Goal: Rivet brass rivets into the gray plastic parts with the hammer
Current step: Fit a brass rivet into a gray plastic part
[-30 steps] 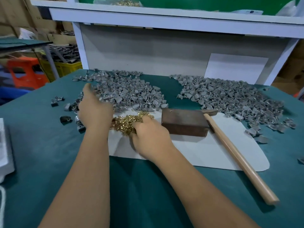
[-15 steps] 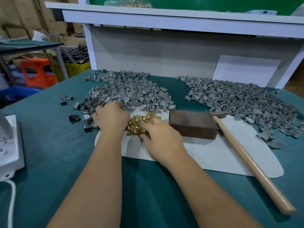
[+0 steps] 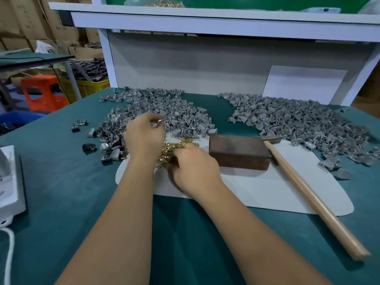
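Observation:
A small heap of brass rivets (image 3: 177, 146) lies on a white mat (image 3: 257, 192). My right hand (image 3: 194, 168) rests on the heap's near side, its fingers curled down into the rivets. My left hand (image 3: 144, 136) is just left of the heap at the edge of the left pile of gray plastic parts (image 3: 174, 114), and pinches one gray part (image 3: 160, 121) between thumb and fingertips. The hammer (image 3: 308, 198) lies untouched on the mat to the right, its wooden handle pointing toward me. A brown block (image 3: 238, 153) sits next to the hammer's head.
A second pile of gray parts (image 3: 298, 120) spreads at the back right. Loose gray parts (image 3: 90, 132) are scattered left of the mat. A white box (image 3: 10, 182) with a cable sits at the left table edge. A white shelf frame (image 3: 205, 19) stands behind.
My left hand drew back from the gray pile toward the rivets and lifted with a gray part in its fingertips. My right hand stayed on the rivet heap.

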